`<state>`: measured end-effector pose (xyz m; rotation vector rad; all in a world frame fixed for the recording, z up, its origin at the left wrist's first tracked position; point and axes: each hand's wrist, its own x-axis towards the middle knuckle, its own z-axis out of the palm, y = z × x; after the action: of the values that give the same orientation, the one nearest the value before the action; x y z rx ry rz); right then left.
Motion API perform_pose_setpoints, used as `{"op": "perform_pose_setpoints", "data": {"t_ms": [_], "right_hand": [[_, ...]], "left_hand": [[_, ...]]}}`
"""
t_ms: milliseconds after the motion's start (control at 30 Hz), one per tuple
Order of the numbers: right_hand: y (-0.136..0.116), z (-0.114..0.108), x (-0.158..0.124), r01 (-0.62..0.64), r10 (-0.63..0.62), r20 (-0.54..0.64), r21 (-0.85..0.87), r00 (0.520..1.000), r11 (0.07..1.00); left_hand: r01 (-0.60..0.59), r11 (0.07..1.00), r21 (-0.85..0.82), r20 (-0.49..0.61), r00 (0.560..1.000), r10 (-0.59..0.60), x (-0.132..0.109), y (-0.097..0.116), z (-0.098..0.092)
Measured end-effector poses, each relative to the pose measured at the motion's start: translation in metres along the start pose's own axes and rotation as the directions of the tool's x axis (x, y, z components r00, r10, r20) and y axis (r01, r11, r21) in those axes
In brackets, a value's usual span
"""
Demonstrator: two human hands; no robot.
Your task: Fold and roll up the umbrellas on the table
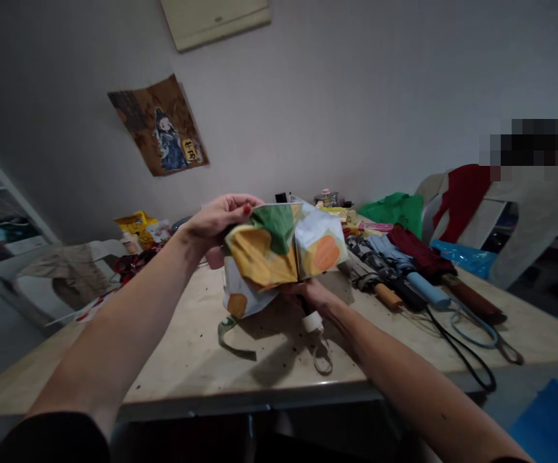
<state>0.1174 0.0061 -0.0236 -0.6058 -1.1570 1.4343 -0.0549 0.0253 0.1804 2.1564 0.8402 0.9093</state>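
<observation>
A folding umbrella (264, 257) with a green, yellow and white fruit pattern is held above the table, its canopy partly bunched and hanging in loose panels. My left hand (225, 218) has its fingers closed on the canopy's upper left edge. Below the fabric, my right hand (311, 294) is wrapped round the umbrella near its shaft, with some fingers hidden behind the canopy. The white handle (313, 323) points down toward me, a thin wrist loop (322, 360) hanging from it. A green closing strap (234, 347) dangles at the left.
Several folded umbrellas lie in a row at the right, including one with a light blue handle (428, 290). Behind them stand a green bag (394, 212) and a glass pot (327, 197). A yellow package (138, 226) is at the left. Another person sits beyond the table's right end.
</observation>
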Motion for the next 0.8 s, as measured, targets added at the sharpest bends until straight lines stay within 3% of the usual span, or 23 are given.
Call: {"op": "perform_pose_setpoints", "data": {"t_ms": [100,267,400,467,500,567,600,667,700,767,800], "right_hand": [[-0.004,0.005,-0.002,-0.012,0.009,0.045,0.081,0.999,0.997],[-0.008,0.005,-0.002,-0.073,0.052,0.082,0.280,0.995,0.957],[-0.013,-0.006,0.002,-0.128,0.092,0.106,0.411,0.990,0.903],[-0.018,-0.013,0.004,-0.137,0.095,0.112,0.463,0.989,0.876],[-0.020,-0.016,0.004,-0.141,0.096,0.117,0.484,0.988,0.864],[-0.024,-0.020,0.005,-0.155,0.099,0.135,0.515,0.986,0.843],[-0.026,-0.021,0.004,-0.162,0.100,0.145,0.527,0.984,0.834],[-0.029,-0.022,0.004,-0.181,0.104,0.169,0.542,0.980,0.820],[-0.029,-0.023,0.003,-0.193,0.109,0.182,0.546,0.977,0.815],[-0.029,-0.023,0.003,-0.213,0.118,0.204,0.552,0.972,0.806],[-0.029,-0.023,0.003,-0.218,0.119,0.210,0.557,0.971,0.801]], "left_hand": [[-0.095,0.992,0.088,-0.300,0.947,0.118,0.023,-0.010,0.000],[-0.035,0.840,0.542,-0.518,0.773,0.366,0.041,-0.036,0.005],[-0.038,0.822,0.568,-0.628,0.625,0.463,0.019,-0.040,0.013],[-0.108,0.836,0.539,-0.630,0.607,0.484,-0.003,-0.042,0.026],[-0.145,0.853,0.502,-0.626,0.620,0.474,-0.017,-0.045,0.037],[-0.165,0.912,0.377,-0.607,0.699,0.378,-0.044,-0.057,0.062],[-0.150,0.951,0.269,-0.580,0.763,0.285,-0.056,-0.067,0.077],[0.012,1.000,0.013,-0.414,0.910,-0.005,-0.072,-0.090,0.105],[0.128,0.983,-0.129,-0.347,0.923,-0.165,-0.076,-0.102,0.116],[0.298,0.829,-0.474,-0.267,0.848,-0.457,-0.073,-0.124,0.132],[0.318,0.769,-0.554,-0.248,0.820,-0.517,-0.068,-0.133,0.136]]}}
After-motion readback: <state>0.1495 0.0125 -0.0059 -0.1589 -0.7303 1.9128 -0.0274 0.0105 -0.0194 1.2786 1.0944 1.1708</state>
